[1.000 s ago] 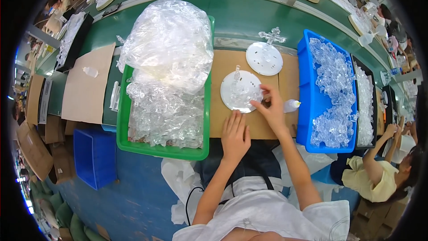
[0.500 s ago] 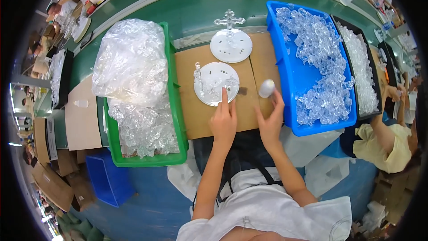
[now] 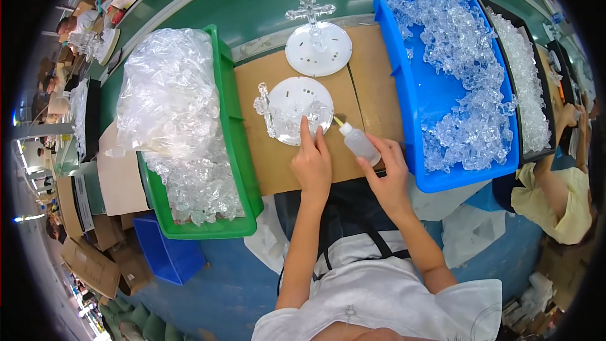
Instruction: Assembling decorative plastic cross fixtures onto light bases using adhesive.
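Observation:
My right hand point(image 3: 392, 180) grips a small translucent squeeze bottle point(image 3: 361, 144) with a yellow nozzle tip. The bottle is tilted, its tip toward the right edge of the near white round disc point(image 3: 291, 87). My left hand point(image 3: 312, 165) has its index finger stretched out over the clear plastic pieces on that disc, and its fingertip seems to touch one. A clear plastic cross point(image 3: 265, 110) lies along the disc's left edge. Behind it, a second white disc point(image 3: 297, 47) carries an upright clear cross point(image 3: 309, 11).
Brown cardboard point(image 3: 271, 170) covers the work area. On the left is a green bin point(image 3: 246, 196) with clear pieces and a full plastic bag point(image 3: 167, 88). A blue bin point(image 3: 435, 104) of clear pieces stands right, beside a black tray point(image 3: 540, 151). A co-worker's yellow sleeve point(image 3: 555, 202) shows far right.
The bottle has gone from upright beside my right hand to tilted in its grip, nozzle toward the near disc. The left finger stays over the disc. The whole view has shifted slightly.

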`<state>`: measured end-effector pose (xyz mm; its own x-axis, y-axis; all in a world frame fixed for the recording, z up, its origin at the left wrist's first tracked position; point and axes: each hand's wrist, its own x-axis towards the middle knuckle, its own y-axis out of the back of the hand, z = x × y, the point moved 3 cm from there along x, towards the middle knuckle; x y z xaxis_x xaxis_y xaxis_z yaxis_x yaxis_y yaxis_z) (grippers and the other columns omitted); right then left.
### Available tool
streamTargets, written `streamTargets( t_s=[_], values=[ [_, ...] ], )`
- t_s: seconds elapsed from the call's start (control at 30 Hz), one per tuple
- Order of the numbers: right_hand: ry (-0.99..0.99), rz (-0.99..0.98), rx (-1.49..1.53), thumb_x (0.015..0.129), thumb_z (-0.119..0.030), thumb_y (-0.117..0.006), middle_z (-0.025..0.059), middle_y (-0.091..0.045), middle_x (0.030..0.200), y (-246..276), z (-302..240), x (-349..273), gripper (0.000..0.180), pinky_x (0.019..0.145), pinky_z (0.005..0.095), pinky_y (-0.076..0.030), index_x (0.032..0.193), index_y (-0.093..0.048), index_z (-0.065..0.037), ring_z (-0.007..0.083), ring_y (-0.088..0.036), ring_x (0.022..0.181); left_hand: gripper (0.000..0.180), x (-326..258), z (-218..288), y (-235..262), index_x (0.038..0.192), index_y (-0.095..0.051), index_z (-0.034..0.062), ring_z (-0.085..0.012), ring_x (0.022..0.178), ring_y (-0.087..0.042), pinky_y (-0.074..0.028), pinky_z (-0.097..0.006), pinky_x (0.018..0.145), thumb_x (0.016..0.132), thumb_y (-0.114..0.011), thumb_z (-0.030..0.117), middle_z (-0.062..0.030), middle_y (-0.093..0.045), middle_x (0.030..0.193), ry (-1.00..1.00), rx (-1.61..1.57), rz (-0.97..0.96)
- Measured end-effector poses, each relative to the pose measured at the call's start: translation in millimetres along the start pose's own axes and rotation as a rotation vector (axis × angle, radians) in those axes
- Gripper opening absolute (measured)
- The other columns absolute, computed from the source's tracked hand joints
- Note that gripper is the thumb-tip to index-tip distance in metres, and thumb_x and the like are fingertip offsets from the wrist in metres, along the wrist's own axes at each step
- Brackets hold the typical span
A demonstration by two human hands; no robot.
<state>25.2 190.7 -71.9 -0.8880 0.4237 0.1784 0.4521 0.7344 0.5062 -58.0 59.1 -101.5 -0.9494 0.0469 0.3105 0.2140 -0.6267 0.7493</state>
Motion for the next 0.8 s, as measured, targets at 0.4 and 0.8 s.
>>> streamTargets(
  t_s=[0.4,0.8],
  values=[
    [0.079,-0.042,-0.071,0.073,-0.008,-0.073,0.0110,-0.059,0.098,-7,-2,8,0.039,0.074,0.0316,-0.047,0.110,-0.062,-0.004,0.0250,-0.059,0.086,0.037,0,0,0,0.123,-0.055,0.0024,-0.0186,0.045,-0.050,-0.041,-0.032,0.047,0.088,-0.061,0.014,-0.0091,-0.055,0.056,0.047,-0.022,-0.015],
    [0.062,-0.058,-0.097,0.071,-0.009,-0.073,0.0105,-0.058,0.097,-6,-7,11,0.040,0.073,0.0317,-0.047,0.109,-0.063,-0.005,0.0249,-0.058,0.086,0.037,0,-1,0,0.123,-0.055,0.0021,-0.0178,0.045,-0.048,-0.041,-0.031,0.047,0.088,-0.061,0.014,-0.0095,-0.053,0.057,0.070,-0.052,-0.018]
  ],
)
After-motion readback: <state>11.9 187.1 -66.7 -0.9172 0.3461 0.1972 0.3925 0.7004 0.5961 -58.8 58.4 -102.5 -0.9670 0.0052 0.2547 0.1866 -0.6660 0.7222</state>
